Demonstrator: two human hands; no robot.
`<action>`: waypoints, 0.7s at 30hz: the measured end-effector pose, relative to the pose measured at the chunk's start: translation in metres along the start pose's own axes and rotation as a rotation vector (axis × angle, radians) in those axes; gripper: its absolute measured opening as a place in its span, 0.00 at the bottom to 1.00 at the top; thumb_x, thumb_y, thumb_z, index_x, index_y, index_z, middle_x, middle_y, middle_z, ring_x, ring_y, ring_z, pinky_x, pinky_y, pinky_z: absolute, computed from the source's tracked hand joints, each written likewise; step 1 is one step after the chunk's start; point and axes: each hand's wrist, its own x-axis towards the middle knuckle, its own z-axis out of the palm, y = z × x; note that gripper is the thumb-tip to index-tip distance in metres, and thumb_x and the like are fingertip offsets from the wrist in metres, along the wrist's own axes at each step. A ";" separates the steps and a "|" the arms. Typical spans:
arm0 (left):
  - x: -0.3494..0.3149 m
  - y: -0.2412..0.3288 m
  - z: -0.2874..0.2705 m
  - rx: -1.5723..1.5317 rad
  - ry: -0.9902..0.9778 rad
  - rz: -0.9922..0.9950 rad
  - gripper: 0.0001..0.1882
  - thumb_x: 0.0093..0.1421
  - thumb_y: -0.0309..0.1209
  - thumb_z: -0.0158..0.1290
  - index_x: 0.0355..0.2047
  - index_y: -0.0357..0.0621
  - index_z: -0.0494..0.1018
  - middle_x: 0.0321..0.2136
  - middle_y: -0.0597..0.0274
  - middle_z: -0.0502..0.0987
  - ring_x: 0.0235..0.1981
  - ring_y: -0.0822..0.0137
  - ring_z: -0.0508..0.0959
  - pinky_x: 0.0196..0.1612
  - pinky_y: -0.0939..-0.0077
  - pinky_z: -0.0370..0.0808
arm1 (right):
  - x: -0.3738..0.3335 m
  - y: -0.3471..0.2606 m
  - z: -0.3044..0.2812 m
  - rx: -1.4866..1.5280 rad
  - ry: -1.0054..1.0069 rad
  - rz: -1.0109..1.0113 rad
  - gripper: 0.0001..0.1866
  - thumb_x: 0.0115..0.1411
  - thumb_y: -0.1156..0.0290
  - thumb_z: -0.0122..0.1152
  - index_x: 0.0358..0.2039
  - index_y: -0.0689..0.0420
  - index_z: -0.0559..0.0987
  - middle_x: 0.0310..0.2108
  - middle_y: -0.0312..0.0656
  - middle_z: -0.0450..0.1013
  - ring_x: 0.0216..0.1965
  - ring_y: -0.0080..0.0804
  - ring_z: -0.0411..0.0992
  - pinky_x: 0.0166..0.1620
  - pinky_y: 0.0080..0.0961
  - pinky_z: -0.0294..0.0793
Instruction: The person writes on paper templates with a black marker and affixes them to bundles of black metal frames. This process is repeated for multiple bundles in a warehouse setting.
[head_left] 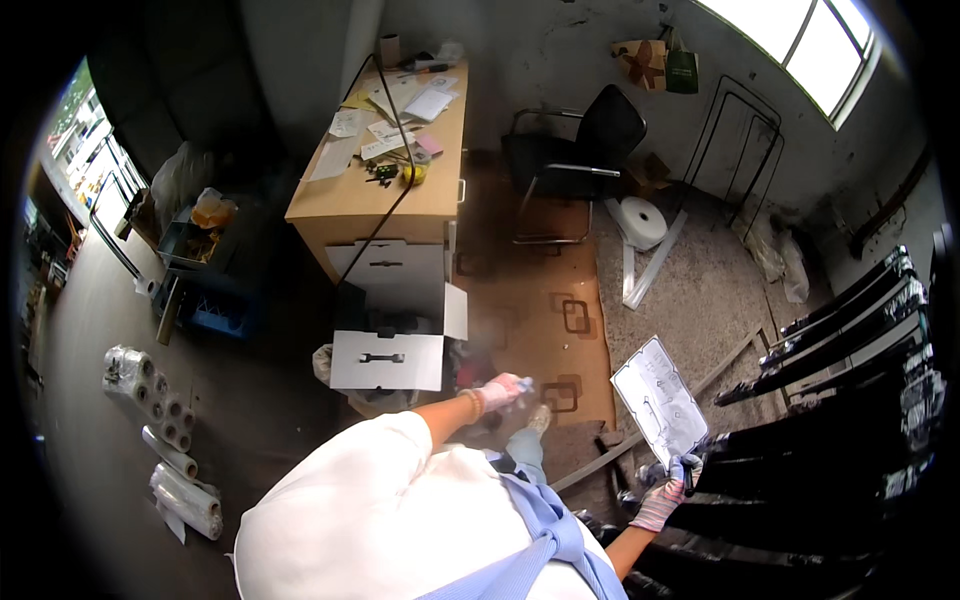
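Observation:
My right hand (660, 505), in a striped knit glove with blue fingertips, grips the lower corner of a white sheet (660, 400) printed with line drawings. Something dark shows by its fingers, too small to make out. My left hand (500, 391), in the same kind of glove, reaches out over the floor just right of an open white carton (390, 358). Its fingers are blurred, so whether it holds anything is unclear. The carton's flaps stand open, with handle cutouts in them; its inside is dark and mostly hidden.
Beyond the carton stands a wooden desk (350, 195) with papers. A black chair (585, 150) and a white roll (642, 222) are farther right. Black wrapped bars (780, 450) crowd the right side. Wrapped film rolls (150, 395) and crates (205, 250) lie left.

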 end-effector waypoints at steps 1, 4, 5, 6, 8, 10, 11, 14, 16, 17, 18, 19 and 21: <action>0.021 -0.005 -0.019 -0.097 0.116 -0.165 0.21 0.59 0.47 0.37 0.37 0.44 0.69 0.17 0.63 0.72 0.08 0.74 0.66 0.14 0.78 0.69 | 0.031 -0.010 0.026 0.001 -0.014 0.045 0.07 0.47 0.77 0.52 0.28 0.53 0.67 0.23 0.30 0.63 0.21 0.17 0.60 0.23 0.14 0.63; 0.056 -0.049 -0.083 -0.144 0.488 -0.485 0.18 0.57 0.44 0.38 0.32 0.40 0.66 0.21 0.55 0.74 0.06 0.70 0.64 0.15 0.71 0.73 | 0.143 0.006 0.075 0.048 -0.288 -0.087 0.06 0.47 0.78 0.51 0.28 0.54 0.67 0.23 0.30 0.63 0.19 0.16 0.60 0.20 0.13 0.62; 0.040 -0.042 -0.090 -0.268 0.654 -0.559 0.18 0.55 0.43 0.38 0.32 0.39 0.66 0.22 0.53 0.74 0.06 0.69 0.63 0.15 0.71 0.72 | 0.161 -0.006 0.105 -0.031 -0.295 -0.176 0.06 0.48 0.79 0.49 0.27 0.53 0.67 0.22 0.30 0.63 0.19 0.17 0.60 0.18 0.13 0.62; 0.032 -0.047 -0.099 -0.386 0.780 -0.553 0.19 0.55 0.43 0.38 0.32 0.39 0.66 0.21 0.54 0.73 0.06 0.70 0.62 0.15 0.69 0.72 | 0.180 -0.013 0.134 0.052 -0.392 -0.048 0.05 0.49 0.77 0.50 0.27 0.53 0.67 0.22 0.31 0.62 0.19 0.18 0.60 0.19 0.13 0.63; 0.028 -0.075 -0.125 -0.671 0.830 -0.537 0.20 0.56 0.45 0.38 0.32 0.40 0.67 0.21 0.56 0.72 0.06 0.72 0.59 0.19 0.64 0.73 | 0.206 -0.040 0.205 0.094 -0.524 0.042 0.06 0.48 0.76 0.52 0.27 0.53 0.66 0.22 0.31 0.62 0.18 0.18 0.60 0.18 0.13 0.63; 0.049 -0.024 -0.128 -0.714 0.920 -0.486 0.20 0.58 0.46 0.37 0.36 0.44 0.69 0.24 0.57 0.72 0.06 0.72 0.58 0.20 0.65 0.73 | 0.263 -0.003 0.263 0.118 -0.615 0.048 0.07 0.47 0.76 0.54 0.27 0.53 0.66 0.21 0.31 0.62 0.18 0.18 0.60 0.18 0.14 0.64; 0.044 -0.018 -0.127 -0.681 0.935 -0.405 0.21 0.58 0.48 0.36 0.37 0.45 0.69 0.23 0.57 0.71 0.06 0.73 0.59 0.19 0.66 0.73 | 0.267 -0.004 0.297 0.157 -0.668 0.039 0.08 0.46 0.77 0.54 0.27 0.53 0.66 0.21 0.31 0.62 0.19 0.18 0.61 0.18 0.14 0.65; 0.059 0.004 -0.126 -0.711 0.998 -0.295 0.23 0.58 0.48 0.37 0.37 0.41 0.68 0.19 0.53 0.72 0.08 0.66 0.66 0.17 0.69 0.72 | 0.297 0.028 0.383 0.190 -0.892 0.169 0.09 0.45 0.74 0.56 0.26 0.54 0.66 0.21 0.30 0.62 0.21 0.17 0.62 0.19 0.16 0.66; 0.081 0.031 -0.137 -0.734 1.027 -0.223 0.24 0.57 0.49 0.36 0.38 0.41 0.69 0.18 0.54 0.72 0.08 0.67 0.66 0.17 0.70 0.73 | 0.306 0.053 0.439 0.270 -0.978 0.235 0.10 0.45 0.73 0.57 0.27 0.53 0.66 0.21 0.31 0.63 0.20 0.18 0.62 0.18 0.16 0.66; 0.096 0.045 -0.144 -0.738 1.044 -0.216 0.25 0.57 0.50 0.37 0.39 0.41 0.69 0.18 0.54 0.72 0.08 0.66 0.67 0.17 0.71 0.73 | 0.307 0.050 0.468 0.305 -1.052 0.276 0.10 0.45 0.73 0.57 0.27 0.53 0.66 0.21 0.31 0.63 0.20 0.18 0.62 0.17 0.16 0.67; 0.112 0.069 -0.156 -0.700 1.046 -0.199 0.26 0.56 0.52 0.37 0.39 0.41 0.69 0.17 0.54 0.72 0.08 0.66 0.67 0.17 0.71 0.72 | 0.307 0.044 0.497 0.336 -1.119 0.310 0.10 0.44 0.73 0.58 0.27 0.53 0.66 0.20 0.31 0.63 0.20 0.17 0.62 0.16 0.16 0.67; 0.133 0.090 -0.178 -0.692 0.996 -0.125 0.26 0.56 0.51 0.39 0.39 0.41 0.69 0.16 0.56 0.70 0.08 0.69 0.66 0.15 0.73 0.70 | 0.309 0.046 0.526 0.305 -1.111 0.282 0.12 0.43 0.68 0.60 0.27 0.54 0.67 0.20 0.30 0.62 0.20 0.17 0.61 0.19 0.14 0.64; 0.179 0.138 -0.222 -0.692 0.916 0.015 0.25 0.56 0.50 0.40 0.40 0.40 0.68 0.14 0.59 0.68 0.09 0.72 0.64 0.14 0.76 0.68 | 0.318 0.043 0.584 0.228 -1.101 0.210 0.20 0.40 0.57 0.65 0.26 0.55 0.67 0.20 0.28 0.61 0.21 0.15 0.58 0.26 0.10 0.59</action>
